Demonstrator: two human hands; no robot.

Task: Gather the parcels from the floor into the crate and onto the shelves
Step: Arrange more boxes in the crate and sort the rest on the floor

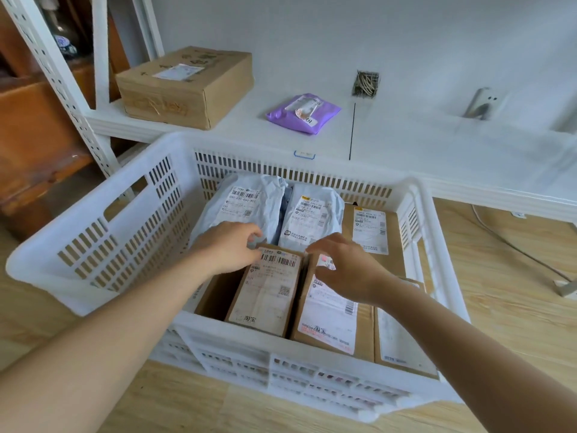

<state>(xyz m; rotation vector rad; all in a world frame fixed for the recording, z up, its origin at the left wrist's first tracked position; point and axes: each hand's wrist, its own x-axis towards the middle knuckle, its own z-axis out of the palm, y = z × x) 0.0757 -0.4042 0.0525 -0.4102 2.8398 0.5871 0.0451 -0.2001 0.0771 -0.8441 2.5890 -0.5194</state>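
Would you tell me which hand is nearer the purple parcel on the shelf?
Right. The right hand lies below the purple parcel, inside the crate; the left hand sits farther left.

A parcel storeroom: white slotted shelving [103,126], labelled parcels filling a crate [93,245].

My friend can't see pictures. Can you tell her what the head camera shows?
Two hands, left hand and right hand, reach into a white crate packed with cardboard boxes and grey bags. Behind it, a shelf holds a big box and a purple bag.
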